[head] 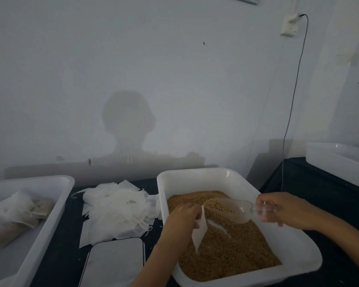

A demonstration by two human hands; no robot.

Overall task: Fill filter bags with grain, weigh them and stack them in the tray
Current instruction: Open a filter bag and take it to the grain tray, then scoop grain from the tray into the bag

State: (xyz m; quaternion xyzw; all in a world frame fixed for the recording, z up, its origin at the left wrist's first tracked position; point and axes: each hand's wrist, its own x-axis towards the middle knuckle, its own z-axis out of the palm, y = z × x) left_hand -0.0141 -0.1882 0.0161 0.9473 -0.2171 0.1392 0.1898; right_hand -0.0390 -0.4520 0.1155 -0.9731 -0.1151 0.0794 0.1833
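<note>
The left hand pinches the top of a white filter bag, which hangs point-down over the grain. At its 2 o'clock, the right hand curls round the neck of a clear scoop loaded with grain, its mouth just beside the bag. Both are over the tub. At 9 o'clock lie empty bags; farther, a tray holds filled bags. At 7 o'clock sits a scale.
</note>
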